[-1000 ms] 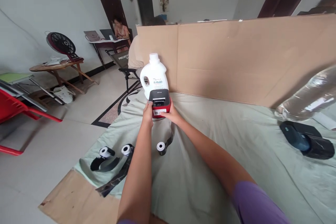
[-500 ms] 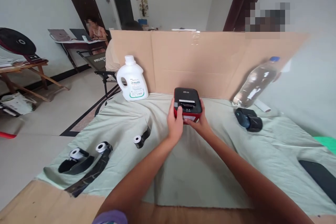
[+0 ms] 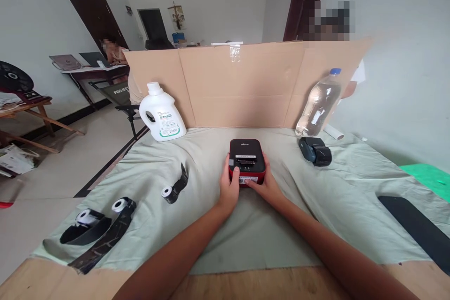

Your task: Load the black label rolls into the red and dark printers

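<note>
A small black and red label printer (image 3: 246, 152) is in the middle of the cloth-covered table, its paper slot facing up and a white sticker on its near side. My left hand (image 3: 229, 187) grips its left side, with the thumb at the front edge. On the right side my right hand (image 3: 267, 183) is wrapped round it, its thumb across the sticker. To the left lies a partly unrolled roll of black tape-like labels (image 3: 170, 193) on a white core. The printer's underside is hidden.
Two more partly unrolled black rolls (image 3: 121, 206) lie at the front left. A white detergent jug (image 3: 163, 115) and a clear bottle (image 3: 318, 105) stand before a cardboard panel (image 3: 242, 84). A small black device (image 3: 314, 151) and a phone-like black slab (image 3: 415, 227) lie right. People are beyond.
The printer has come nearer to me and lower, with both hands still holding its sides. My view has shifted slightly to the right.
</note>
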Demonstrator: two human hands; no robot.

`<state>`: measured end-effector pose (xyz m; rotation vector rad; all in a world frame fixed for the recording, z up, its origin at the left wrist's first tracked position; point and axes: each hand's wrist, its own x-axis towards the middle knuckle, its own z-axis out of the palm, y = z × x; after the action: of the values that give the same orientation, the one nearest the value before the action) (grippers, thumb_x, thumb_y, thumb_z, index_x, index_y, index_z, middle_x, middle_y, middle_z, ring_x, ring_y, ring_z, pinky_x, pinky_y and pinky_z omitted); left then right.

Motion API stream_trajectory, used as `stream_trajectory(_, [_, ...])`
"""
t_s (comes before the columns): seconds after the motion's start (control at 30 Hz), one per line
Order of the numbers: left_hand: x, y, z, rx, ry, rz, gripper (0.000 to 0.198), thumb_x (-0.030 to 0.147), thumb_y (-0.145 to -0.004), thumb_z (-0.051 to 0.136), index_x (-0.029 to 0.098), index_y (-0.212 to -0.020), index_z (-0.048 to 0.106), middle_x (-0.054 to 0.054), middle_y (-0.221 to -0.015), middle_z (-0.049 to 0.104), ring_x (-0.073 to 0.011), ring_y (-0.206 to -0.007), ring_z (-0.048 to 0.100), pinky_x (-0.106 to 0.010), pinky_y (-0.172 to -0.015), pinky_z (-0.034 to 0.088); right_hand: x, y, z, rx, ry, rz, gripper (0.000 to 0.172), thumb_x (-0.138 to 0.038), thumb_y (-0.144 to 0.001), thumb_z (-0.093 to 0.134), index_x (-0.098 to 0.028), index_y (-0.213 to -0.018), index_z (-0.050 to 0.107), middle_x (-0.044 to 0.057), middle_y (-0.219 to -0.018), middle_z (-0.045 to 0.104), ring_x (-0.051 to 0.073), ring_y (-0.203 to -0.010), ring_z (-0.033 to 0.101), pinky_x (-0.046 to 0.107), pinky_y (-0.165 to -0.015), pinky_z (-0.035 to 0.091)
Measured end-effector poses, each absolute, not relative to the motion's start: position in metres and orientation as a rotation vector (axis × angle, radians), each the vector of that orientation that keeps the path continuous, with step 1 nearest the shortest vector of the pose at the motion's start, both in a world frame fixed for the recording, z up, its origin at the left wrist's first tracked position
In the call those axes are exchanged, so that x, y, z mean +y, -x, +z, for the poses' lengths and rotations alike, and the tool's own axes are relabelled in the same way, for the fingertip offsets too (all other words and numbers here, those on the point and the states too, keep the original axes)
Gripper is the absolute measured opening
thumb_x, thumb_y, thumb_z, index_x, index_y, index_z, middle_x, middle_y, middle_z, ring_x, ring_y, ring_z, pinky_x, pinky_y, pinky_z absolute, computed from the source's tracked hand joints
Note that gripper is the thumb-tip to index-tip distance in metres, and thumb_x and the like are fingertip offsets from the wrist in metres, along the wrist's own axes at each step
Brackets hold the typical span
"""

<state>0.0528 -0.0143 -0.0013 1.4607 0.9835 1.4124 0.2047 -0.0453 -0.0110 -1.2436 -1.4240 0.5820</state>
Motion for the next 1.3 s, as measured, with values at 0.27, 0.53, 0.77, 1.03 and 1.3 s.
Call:
stream_trajectory(0.27, [-0.022, -0.047, -0.001, 0.913, -1.466, 1.363, 0.058, 0.044, -0.102, 0.043, 0.029, -0.157, 0.031, -0.001, -0.163, 0.034, -0.0209, -0.152, 0.029, -0.038, -0.126, 0.025, -0.052, -0.203, -0.006, -1.433, 1.300, 0.611, 0.111, -0.044, -0.077, 0.078, -0.028, -0.160, 0.006, 0.012, -0.164, 0.029, 0.031, -0.148, 0.036, 0.054, -0.122, 0.032])
stream_trajectory(0.53, [-0.020, -0.046, -0.003, 0.914, -1.481, 1.334, 0.058, 0.039, -0.103, 0.043, 0.029, -0.158, 0.028, -0.001, -0.164, 0.032, -0.0214, -0.152, 0.028, -0.040, -0.127, 0.024, -0.053, -0.204, -0.011, -1.423, 1.356, 0.595, 0.112, -0.048, -0.077, 0.078, -0.028, -0.161, 0.005, 0.012, -0.164, 0.030, 0.032, -0.148, 0.037, 0.054, -0.120, 0.035])
stream_trajectory(0.77, [-0.021, -0.045, -0.001, 0.903, -1.479, 1.323, 0.059, 0.040, -0.103, 0.043, 0.029, -0.159, 0.027, -0.002, -0.164, 0.031, -0.0216, -0.152, 0.027, -0.040, -0.127, 0.024, -0.055, -0.203, -0.008, -1.416, 1.364, 0.634, 0.112, -0.046, -0.079, 0.078, -0.030, -0.161, 0.003, 0.011, -0.165, 0.027, 0.031, -0.149, 0.034, 0.055, -0.121, 0.034])
stream_trajectory(1.03, [-0.022, -0.044, 0.002, 0.920, -1.454, 1.308, 0.059, 0.042, -0.102, 0.043, 0.030, -0.158, 0.028, -0.001, -0.164, 0.031, -0.0223, -0.153, 0.027, -0.040, -0.126, 0.025, -0.056, -0.204, -0.011, -1.407, 1.358, 0.675, 0.115, -0.046, -0.079, 0.077, -0.030, -0.161, -0.002, 0.012, -0.162, 0.032, 0.032, -0.146, 0.039, 0.056, -0.119, 0.036])
stream_trajectory(1.3, [-0.021, -0.041, 0.000, 0.874, -1.478, 1.344, 0.057, 0.041, -0.101, 0.044, 0.027, -0.156, 0.033, -0.003, -0.163, 0.033, -0.0230, -0.152, 0.027, -0.040, -0.126, 0.024, -0.058, -0.201, -0.009, -1.409, 1.435, 0.636, 0.116, -0.043, -0.080, 0.076, -0.025, -0.161, -0.004, 0.015, -0.162, 0.031, 0.031, -0.147, 0.038, 0.056, -0.121, 0.032])
